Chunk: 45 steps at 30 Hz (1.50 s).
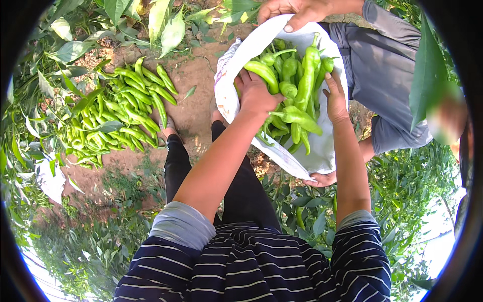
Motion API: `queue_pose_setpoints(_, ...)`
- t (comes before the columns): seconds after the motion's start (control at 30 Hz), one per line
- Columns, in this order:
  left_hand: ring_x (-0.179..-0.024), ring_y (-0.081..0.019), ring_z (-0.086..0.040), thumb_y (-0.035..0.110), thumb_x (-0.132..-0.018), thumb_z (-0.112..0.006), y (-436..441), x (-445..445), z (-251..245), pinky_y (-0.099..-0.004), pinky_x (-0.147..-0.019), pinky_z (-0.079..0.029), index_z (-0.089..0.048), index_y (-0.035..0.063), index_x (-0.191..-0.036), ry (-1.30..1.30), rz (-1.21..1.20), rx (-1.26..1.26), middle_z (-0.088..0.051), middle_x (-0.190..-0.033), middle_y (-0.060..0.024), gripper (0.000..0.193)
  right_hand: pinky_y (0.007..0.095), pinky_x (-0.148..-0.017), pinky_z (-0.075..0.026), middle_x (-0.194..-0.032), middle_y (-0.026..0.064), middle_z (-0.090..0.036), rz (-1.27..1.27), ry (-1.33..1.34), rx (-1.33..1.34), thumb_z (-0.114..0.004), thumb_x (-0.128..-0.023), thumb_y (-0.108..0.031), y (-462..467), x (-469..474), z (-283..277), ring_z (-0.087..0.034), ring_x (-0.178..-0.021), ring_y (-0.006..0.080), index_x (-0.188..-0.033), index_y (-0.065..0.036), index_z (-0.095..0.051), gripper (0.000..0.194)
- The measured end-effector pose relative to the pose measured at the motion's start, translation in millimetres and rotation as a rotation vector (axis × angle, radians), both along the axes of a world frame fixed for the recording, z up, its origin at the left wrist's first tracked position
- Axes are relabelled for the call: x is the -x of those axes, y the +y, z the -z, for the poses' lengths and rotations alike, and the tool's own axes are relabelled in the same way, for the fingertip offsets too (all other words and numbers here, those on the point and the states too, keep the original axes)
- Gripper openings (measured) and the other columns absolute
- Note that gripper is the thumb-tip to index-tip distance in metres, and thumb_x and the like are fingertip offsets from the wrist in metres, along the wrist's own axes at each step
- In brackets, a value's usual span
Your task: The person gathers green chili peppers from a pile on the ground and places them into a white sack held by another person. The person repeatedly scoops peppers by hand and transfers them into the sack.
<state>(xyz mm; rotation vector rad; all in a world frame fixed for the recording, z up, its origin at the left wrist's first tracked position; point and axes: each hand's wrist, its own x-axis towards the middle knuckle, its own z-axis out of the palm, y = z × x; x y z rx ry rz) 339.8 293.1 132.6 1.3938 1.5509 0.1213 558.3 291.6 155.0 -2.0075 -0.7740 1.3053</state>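
A white woven sack (pixel 320 151) stands with its mouth wide, its rim folded outward. Inside lie several long green peppers (pixel 307 81), some rising above the rest. My left hand (pixel 256 94) reaches into the sack on its left side, fingers curled under a curved pepper (pixel 264 73) and thumb against the bunch. On the opposite side, my right hand (pixel 336 98) has its fingers apart, with a fingertip beside a pepper's stem end; whether it bears any weight is unclear. Another person's hand (pixel 298 13) grips the top rim, and that person's other hand (pixel 322 179) supports the bottom rim.
A large heap of green peppers (pixel 117 113) lies on the bare soil (pixel 194 79) at left, close to my foot. Leafy pepper plants (pixel 71 49) border the soil. The other person's grey-clad leg (pixel 369 56) is at right. A large leaf (pixel 428 71) hangs near the camera.
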Motion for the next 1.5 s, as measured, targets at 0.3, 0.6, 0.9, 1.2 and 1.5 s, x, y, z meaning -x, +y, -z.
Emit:
queue_pose_setpoints(0.3, -0.127, -0.0462, -0.036, 0.011, -0.076, -0.072, -34, 7, -27, -0.0466, -0.111, -0.027, -0.023, -0.0074, -0.141, -0.201, -0.180, -0.084, -0.038, -0.134, -0.0330, 0.083, 0.0436, -0.105, -0.038, -0.136, 0.0191, -0.046, -1.191, -0.517, -0.309, -0.077, -0.064, -0.023, 75, 14, 64, -0.042, -0.126, 0.0400, -0.136, -0.005, -0.042, 0.082)
queue_pose_setpoints(0.6, -0.127, -0.0456, -0.040, 0.021, -0.083, -0.062, -20, 3, -68, -0.0482, -0.108, -0.032, -0.028, -0.0092, -0.139, -0.289, -0.056, -0.379, -0.039, -0.134, -0.0352, 0.072, 0.0343, -0.108, -0.035, -0.131, 0.0132, -0.058, -0.486, -0.267, -0.186, -0.061, -0.091, -0.018, 38, -11, 19, -0.052, -0.124, 0.0235, -0.137, -0.001, -0.048, 0.051)
queue_pose_setpoints(0.9, -0.132, -0.0370, -0.035, 0.029, -0.091, -0.057, 64, -40, 6, -0.0545, -0.101, -0.036, -0.043, 0.0038, -0.138, 0.177, 0.093, -0.159, -0.042, -0.142, -0.0122, 0.055, 0.0316, -0.063, -0.057, -0.082, 0.0148, -0.065, -0.310, -0.476, 0.539, -0.044, -0.086, -0.004, -110, -22, -20, -0.067, -0.063, 0.0204, -0.099, 0.005, -0.061, 0.024)
queue_pose_setpoints(1.2, -0.103, -0.0316, -0.050, 0.009, -0.072, -0.078, -50, 72, -80, -0.0390, -0.085, -0.047, -0.059, -0.0014, -0.105, -0.286, -0.274, -0.581, -0.051, -0.108, -0.0184, 0.040, 0.0378, -0.077, -0.050, -0.106, 0.0135, -0.061, 0.791, -0.012, 0.429, -0.070, -0.078, -0.002, -136, -21, 74, -0.060, -0.088, 0.0274, -0.122, 0.001, -0.052, 0.047)
queue_pose_setpoints(1.5, -0.076, -0.0143, -0.059, 0.027, -0.096, -0.058, -93, 64, -40, -0.0316, -0.071, -0.047, -0.062, -0.0058, -0.101, -0.485, -0.306, 0.087, -0.066, -0.084, -0.0087, 0.034, 0.0269, -0.082, -0.047, -0.097, 0.0056, -0.059, 0.046, -0.344, -0.231, -0.069, -0.084, 0.003, -116, 39, -121, -0.056, -0.088, 0.0132, -0.114, -0.002, -0.049, 0.036)
